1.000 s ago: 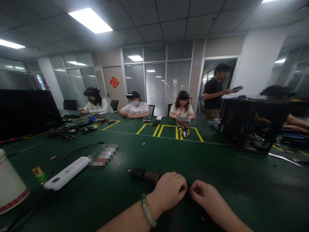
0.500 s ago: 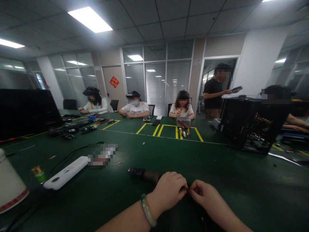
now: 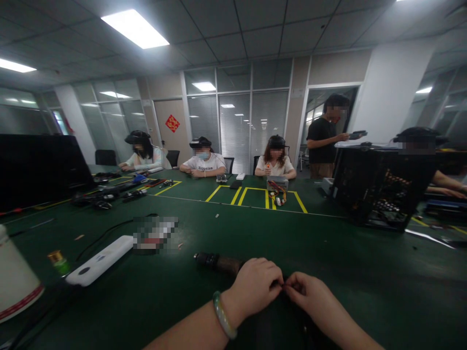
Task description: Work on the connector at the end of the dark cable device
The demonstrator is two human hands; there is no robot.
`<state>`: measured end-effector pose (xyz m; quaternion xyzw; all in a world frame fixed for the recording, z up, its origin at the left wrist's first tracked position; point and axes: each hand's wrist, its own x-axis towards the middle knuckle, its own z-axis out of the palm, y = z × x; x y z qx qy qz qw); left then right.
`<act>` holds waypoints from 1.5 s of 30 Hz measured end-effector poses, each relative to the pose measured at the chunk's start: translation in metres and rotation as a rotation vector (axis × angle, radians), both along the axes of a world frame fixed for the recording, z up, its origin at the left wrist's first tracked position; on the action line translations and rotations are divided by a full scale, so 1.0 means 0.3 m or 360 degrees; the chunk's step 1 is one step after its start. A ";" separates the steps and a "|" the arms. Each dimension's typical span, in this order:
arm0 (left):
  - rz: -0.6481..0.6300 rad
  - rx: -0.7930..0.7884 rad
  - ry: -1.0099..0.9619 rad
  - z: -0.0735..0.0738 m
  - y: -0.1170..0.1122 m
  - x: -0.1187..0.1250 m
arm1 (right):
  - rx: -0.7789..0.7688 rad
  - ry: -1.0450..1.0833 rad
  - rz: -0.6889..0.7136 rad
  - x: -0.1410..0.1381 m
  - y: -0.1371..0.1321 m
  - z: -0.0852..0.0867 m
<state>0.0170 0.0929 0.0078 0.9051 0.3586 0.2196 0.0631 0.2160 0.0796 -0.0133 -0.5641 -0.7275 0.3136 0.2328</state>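
Both my hands meet at the near edge of the green table (image 3: 255,228). My left hand (image 3: 253,287), with a green bangle on the wrist, is curled closed, its fingertips pinched against those of my right hand (image 3: 310,296), which is closed too. What they pinch between them is too small and dark to name. A dark object (image 3: 280,325) lies under both hands. A dark cylindrical tool (image 3: 217,263) lies on the table just behind my left hand.
A white flat device (image 3: 100,260), a cable, a small green bottle (image 3: 59,263) and a white cup (image 3: 14,279) lie at the left. A black open computer case (image 3: 379,187) stands at the right. Several people sit or stand at the far side.
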 end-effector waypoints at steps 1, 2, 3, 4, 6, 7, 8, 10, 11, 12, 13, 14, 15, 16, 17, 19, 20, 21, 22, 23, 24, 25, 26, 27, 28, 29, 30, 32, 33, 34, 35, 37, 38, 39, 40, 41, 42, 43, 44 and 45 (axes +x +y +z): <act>0.0003 0.0000 -0.0008 0.001 0.000 0.000 | -0.0006 -0.0006 0.0008 0.002 -0.001 0.000; 0.0007 -0.0001 -0.0018 0.002 -0.001 0.000 | -0.0014 -0.0013 0.0018 0.004 -0.002 0.000; 0.0011 -0.0002 -0.0028 0.002 -0.001 0.000 | -0.0027 -0.0021 0.0031 0.006 -0.004 0.001; 0.0011 -0.0005 -0.0036 0.003 -0.001 0.000 | -0.0035 -0.0025 0.0042 0.007 -0.005 0.001; 0.0007 -0.0012 -0.0047 0.002 -0.002 -0.001 | -0.0038 -0.0036 0.0044 0.007 -0.009 0.004; 0.0004 -0.0013 -0.0053 0.001 -0.001 -0.001 | -0.0027 -0.0037 0.0032 0.006 -0.010 0.006; 0.0001 -0.0012 -0.0058 -0.001 -0.001 0.000 | -0.0010 -0.0037 0.0016 0.004 -0.011 0.007; 0.0000 -0.0003 -0.0068 -0.006 0.002 0.000 | 0.0036 -0.0052 -0.0022 -0.001 -0.012 0.009; 0.0000 0.0002 -0.0073 -0.008 0.003 0.000 | 0.0058 -0.0064 -0.0036 -0.003 -0.012 0.009; -0.0004 0.0004 -0.0076 -0.010 0.004 0.000 | 0.0080 -0.0073 -0.0045 -0.006 -0.011 0.009; -0.0010 0.0005 -0.0079 -0.012 0.006 0.000 | 0.0099 -0.0083 -0.0053 -0.007 -0.010 0.008; -0.0019 0.0006 -0.0080 -0.013 0.006 -0.001 | 0.0110 -0.0091 -0.0058 -0.008 -0.009 0.007; -0.0029 0.0008 -0.0080 -0.013 0.007 -0.001 | 0.0117 -0.0092 -0.0056 -0.009 -0.008 0.005; -0.0039 0.0009 -0.0077 -0.013 0.007 -0.002 | 0.0120 -0.0092 -0.0053 -0.009 -0.007 0.004; -0.0047 0.0012 -0.0071 -0.013 0.008 -0.003 | 0.0116 -0.0089 -0.0048 -0.008 -0.007 0.002; -0.0055 0.0017 -0.0056 -0.012 0.008 -0.003 | 0.0095 -0.0087 -0.0042 -0.005 -0.007 0.000; -0.0053 0.0020 -0.0050 -0.011 0.008 -0.002 | 0.0083 -0.0084 -0.0039 -0.004 -0.007 -0.001; -0.0050 0.0021 -0.0044 -0.010 0.008 -0.002 | 0.0070 -0.0082 -0.0036 -0.002 -0.007 -0.002; -0.0044 0.0018 -0.0037 -0.009 0.008 -0.001 | 0.0058 -0.0080 -0.0033 -0.002 -0.007 -0.002; -0.0035 0.0015 -0.0028 -0.007 0.007 -0.001 | 0.0053 -0.0079 -0.0029 -0.001 -0.008 -0.002; -0.0023 0.0008 -0.0016 -0.004 0.005 0.000 | 0.0058 -0.0079 -0.0030 -0.001 -0.008 -0.001; -0.0004 -0.0001 -0.0003 -0.001 0.003 0.000 | 0.0064 -0.0080 -0.0032 -0.002 -0.009 0.001; 0.0018 -0.0009 0.0009 0.003 0.001 0.000 | 0.0073 -0.0083 -0.0040 -0.002 -0.010 0.003; 0.0042 -0.0017 0.0019 0.006 -0.001 0.000 | 0.0079 -0.0085 -0.0044 -0.003 -0.011 0.005; 0.0065 -0.0023 0.0024 0.009 -0.004 0.000 | 0.0083 -0.0084 -0.0047 -0.004 -0.012 0.007; 0.0081 -0.0027 0.0027 0.012 -0.006 0.000 | 0.0082 -0.0082 -0.0047 -0.005 -0.012 0.009; 0.0088 -0.0030 0.0029 0.013 -0.007 0.000 | 0.0079 -0.0080 -0.0046 -0.006 -0.012 0.011; 0.0082 -0.0032 0.0035 0.013 -0.008 0.001 | 0.0073 -0.0078 -0.0043 -0.007 -0.011 0.012; 0.0075 -0.0033 0.0036 0.012 -0.008 0.001 | 0.0068 -0.0083 -0.0043 -0.007 -0.010 0.011; 0.0066 -0.0033 0.0037 0.010 -0.007 0.002 | 0.0066 -0.0089 -0.0048 -0.007 -0.009 0.009; 0.0058 -0.0032 0.0037 0.009 -0.007 0.002 | 0.0061 -0.0094 -0.0049 -0.006 -0.008 0.008; 0.0047 -0.0027 0.0034 0.009 -0.007 0.003 | 0.0066 -0.0095 -0.0057 -0.005 -0.007 0.006; 0.0044 -0.0025 0.0037 0.010 -0.008 0.003 | 0.0070 -0.0093 -0.0057 -0.005 -0.008 0.006; 0.0044 -0.0025 0.0044 0.012 -0.009 0.002 | 0.0073 -0.0090 -0.0056 -0.005 -0.009 0.007; 0.0048 -0.0027 0.0050 0.014 -0.010 0.002 | 0.0072 -0.0085 -0.0051 -0.005 -0.010 0.009; 0.0056 -0.0031 0.0055 0.016 -0.011 0.002 | 0.0072 -0.0081 -0.0049 -0.005 -0.010 0.010; 0.0064 -0.0036 0.0055 0.017 -0.012 0.001 | 0.0071 -0.0077 -0.0048 -0.005 -0.011 0.011; 0.0072 -0.0042 0.0049 0.018 -0.012 0.001 | 0.0067 -0.0072 -0.0046 -0.005 -0.010 0.011; 0.0079 -0.0048 0.0038 0.018 -0.012 0.000 | 0.0065 -0.0067 -0.0051 -0.005 -0.009 0.009; 0.0082 -0.0053 0.0029 0.017 -0.012 0.000 | 0.0063 -0.0060 -0.0055 -0.004 -0.006 0.005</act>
